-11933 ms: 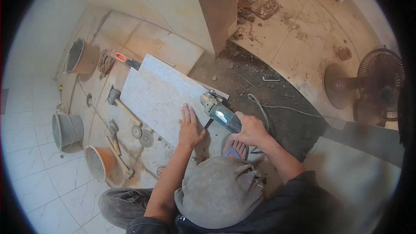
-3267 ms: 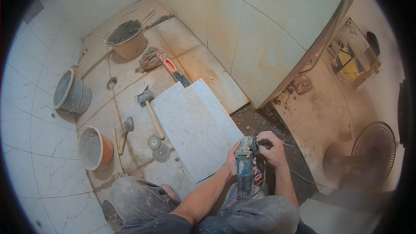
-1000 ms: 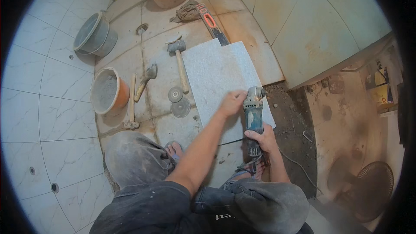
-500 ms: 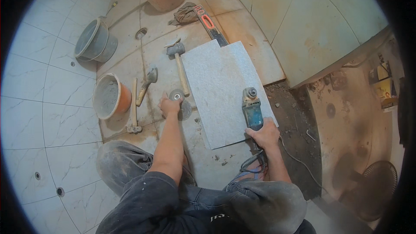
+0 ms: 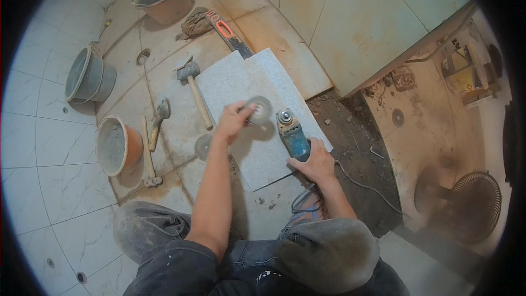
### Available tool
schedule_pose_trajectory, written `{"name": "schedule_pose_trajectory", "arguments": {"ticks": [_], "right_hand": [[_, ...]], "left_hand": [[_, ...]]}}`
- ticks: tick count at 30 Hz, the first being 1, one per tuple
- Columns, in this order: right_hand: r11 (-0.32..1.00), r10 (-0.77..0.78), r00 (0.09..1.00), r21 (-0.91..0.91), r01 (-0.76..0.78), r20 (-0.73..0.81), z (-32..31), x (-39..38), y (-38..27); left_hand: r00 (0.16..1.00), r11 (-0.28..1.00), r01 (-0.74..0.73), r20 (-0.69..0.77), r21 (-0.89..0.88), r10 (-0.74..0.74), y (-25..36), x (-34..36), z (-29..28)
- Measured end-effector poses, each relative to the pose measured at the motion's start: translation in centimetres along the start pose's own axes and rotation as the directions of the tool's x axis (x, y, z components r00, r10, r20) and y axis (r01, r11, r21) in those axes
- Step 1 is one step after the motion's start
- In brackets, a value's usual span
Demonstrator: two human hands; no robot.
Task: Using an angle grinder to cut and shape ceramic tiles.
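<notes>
My left hand (image 5: 234, 120) pinches a round grinder disc (image 5: 258, 111) by its edge, above a pale stone-textured tile (image 5: 241, 85). Around the body of a blue angle grinder (image 5: 296, 143) my right hand (image 5: 316, 161) is closed. The grinder's bare spindle faces up, with no disc on it, a short way right of the held disc. A second grey disc (image 5: 203, 147) lies on the floor by my left forearm. The tile has a notch cut from its far edge.
A mallet (image 5: 196, 90), a trowel-like tool (image 5: 159, 123) and a small hammer (image 5: 148, 156) lie to the left. Beyond them stand mortar buckets (image 5: 134, 151) and a grey bucket (image 5: 101, 82). A spirit level (image 5: 230, 35) touches the tile's far side. A fan (image 5: 475, 208) stands right, past bare soil (image 5: 356, 137).
My left hand has lifted one disc off the floor and carried it right, over the tile toward the grinder. The right hand keeps its grip; the whole view has shifted.
</notes>
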State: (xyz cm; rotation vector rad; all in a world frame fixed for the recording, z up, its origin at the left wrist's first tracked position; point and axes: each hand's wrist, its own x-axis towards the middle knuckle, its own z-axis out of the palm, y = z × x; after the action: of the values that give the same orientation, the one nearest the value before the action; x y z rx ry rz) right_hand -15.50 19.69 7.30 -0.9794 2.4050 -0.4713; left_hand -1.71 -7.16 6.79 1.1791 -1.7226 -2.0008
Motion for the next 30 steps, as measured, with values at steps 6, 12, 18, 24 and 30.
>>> {"name": "schedule_pose_trajectory", "arguments": {"ticks": [6,12,18,24,30], "right_hand": [[0.999,0.002,1.0,-0.035,-0.002,-0.006,0.0,-0.2,-0.1],[1.0,-0.013,1.0,-0.009,0.014,0.006,-0.5,0.4,0.0],[0.903,-0.088,0.996,0.424,0.072,0.019,-3.3,3.2,1.8],[0.867,-0.22,0.95,0.402,0.295,-0.222,-5.4,4.6,-1.7],[0.869,-0.327,0.914,0.304,0.39,-0.238,-4.9,6.7,-4.3]], "left_hand": [[1.0,0.99,-0.01,0.018,-0.138,0.013,-1.2,-1.7,6.4],[0.997,0.987,-0.071,-0.045,-0.144,0.066,-1.3,-1.3,6.7],[0.995,0.991,-0.096,-0.05,-0.097,0.091,-1.5,-0.6,7.5],[0.995,0.995,-0.097,-0.019,-0.014,0.097,-1.2,-0.3,7.3],[0.997,0.997,0.021,0.08,-0.079,-0.015,-0.6,-0.5,6.9]]}}
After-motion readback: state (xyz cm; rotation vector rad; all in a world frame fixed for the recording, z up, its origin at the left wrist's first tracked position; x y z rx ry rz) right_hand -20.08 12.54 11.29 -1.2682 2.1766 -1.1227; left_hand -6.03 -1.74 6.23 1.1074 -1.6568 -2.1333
